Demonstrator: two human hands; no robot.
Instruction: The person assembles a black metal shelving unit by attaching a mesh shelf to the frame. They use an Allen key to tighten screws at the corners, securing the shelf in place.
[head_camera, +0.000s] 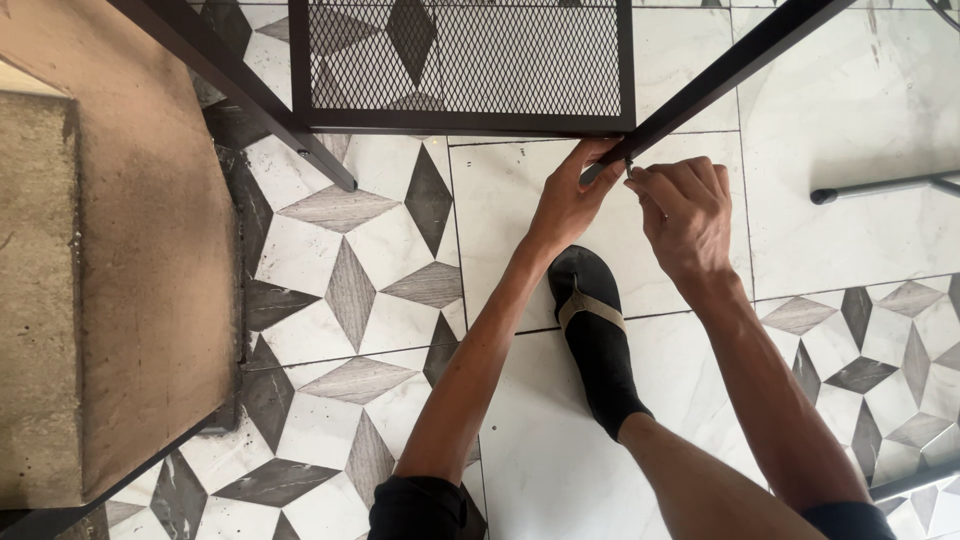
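Between both hands, black frame bar (700, 88): left hand (570, 205) grip steadying its end, right hand (685, 215) pinching small fastener (629, 168).

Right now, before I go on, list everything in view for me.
Metal frame bars: two, black, slanting across the top, meeting the panel.
Mesh panel: one, black, top centre.
Thin rod: one, dark, on the floor at right.
Floor tiles: white marble with grey diamond pattern.
Concrete slab: one, tan-brown, left edge.
Foot in shoe: one, black with beige strap, centre.
Left hand: steadies the bar end.
Right hand: grip pinched on a small part, too small to identify.
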